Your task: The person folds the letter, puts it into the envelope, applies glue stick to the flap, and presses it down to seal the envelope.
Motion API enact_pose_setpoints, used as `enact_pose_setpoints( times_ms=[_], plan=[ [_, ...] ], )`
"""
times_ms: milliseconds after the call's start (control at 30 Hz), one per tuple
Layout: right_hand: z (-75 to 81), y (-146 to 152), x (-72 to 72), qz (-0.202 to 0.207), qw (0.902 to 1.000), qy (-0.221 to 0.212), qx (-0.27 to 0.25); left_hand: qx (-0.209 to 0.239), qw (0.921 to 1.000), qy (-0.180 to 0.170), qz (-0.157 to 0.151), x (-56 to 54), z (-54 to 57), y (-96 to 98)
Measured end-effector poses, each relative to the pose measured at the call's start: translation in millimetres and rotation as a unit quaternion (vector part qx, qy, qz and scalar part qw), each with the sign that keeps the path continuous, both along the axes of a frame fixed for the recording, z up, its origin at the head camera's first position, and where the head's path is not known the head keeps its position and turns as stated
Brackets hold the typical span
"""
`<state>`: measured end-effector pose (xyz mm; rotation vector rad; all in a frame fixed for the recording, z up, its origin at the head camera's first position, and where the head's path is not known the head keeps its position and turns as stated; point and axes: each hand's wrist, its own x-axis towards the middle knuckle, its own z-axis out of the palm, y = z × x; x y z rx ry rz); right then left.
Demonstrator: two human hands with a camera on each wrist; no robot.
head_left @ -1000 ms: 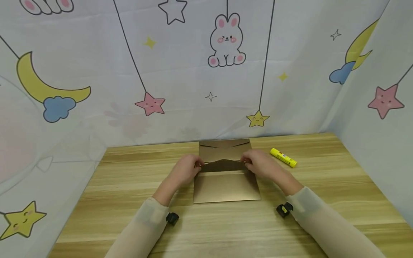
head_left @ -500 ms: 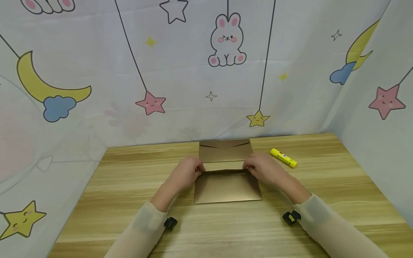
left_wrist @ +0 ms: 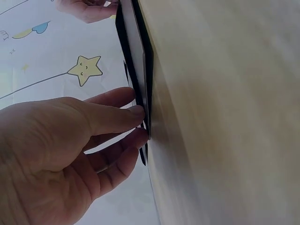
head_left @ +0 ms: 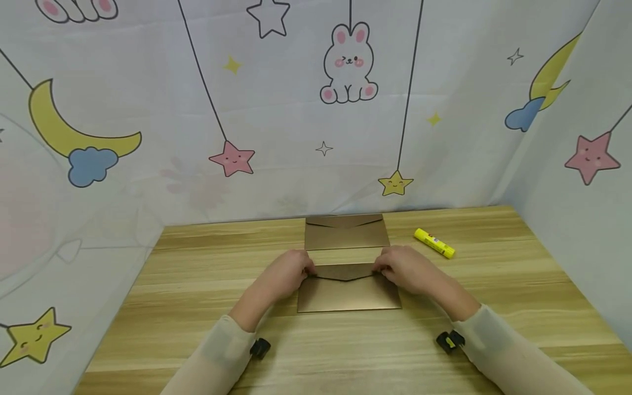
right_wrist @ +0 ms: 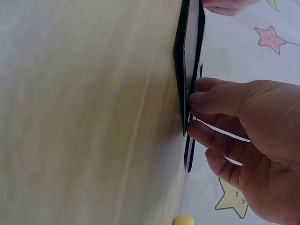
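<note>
A bronze-brown envelope [head_left: 348, 297] lies on the wooden table, its pointed flap [head_left: 345, 271] folded down over the upper part of its front. At the flap's left end, my left hand [head_left: 290, 271] pinches the top fold. My right hand [head_left: 406, 267] does the same at the right end. Seen from the left wrist, thumb and fingertips of the left hand [left_wrist: 65, 145] close on the envelope's edge [left_wrist: 134, 44], low over the table. In the right wrist view the right hand [right_wrist: 255, 136] has its thumb on the flap side, and the flap stands slightly raised from the body.
Behind the hands, a second bronze envelope [head_left: 346, 238] lies with its flap down near the table's back edge. A yellow glue stick [head_left: 434, 243] is to the right of it. A printed white curtain [head_left: 276, 109] rises behind the wooden table [head_left: 197, 274].
The near envelope's flap, raised and pointing away a second ago, has swung toward me and down onto the front. Both hands have moved slightly toward me with it.
</note>
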<state>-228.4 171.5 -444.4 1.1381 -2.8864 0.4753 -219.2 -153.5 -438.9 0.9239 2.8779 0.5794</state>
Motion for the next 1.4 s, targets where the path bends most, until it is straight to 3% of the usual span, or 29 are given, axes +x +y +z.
enact_pose_setpoints(
  times_ms=[400, 633, 967, 1400],
  plan=[
    [0.0, -12.9, 7.6, 0.052, 0.9980, 0.030, 0.017, -0.051, 0.9979, 0.026, -0.031, 6.4, -1.6, 4.6],
    [-1.0, -42.0, 15.6, 0.072, 0.9960, 0.040, 0.036, -0.074, 0.9964, 0.035, -0.022, 8.5, -2.1, 9.2],
    [-0.4, -75.1, 14.0, 0.079, 0.9930, 0.043, 0.077, -0.070, 0.9968, 0.036, -0.013, 9.8, -2.2, 10.6],
    [3.7, -51.1, 17.6, 0.067, 0.9952, 0.010, 0.072, -0.091, 0.9951, 0.039, -0.006, 11.5, -0.2, 10.6]
  ],
)
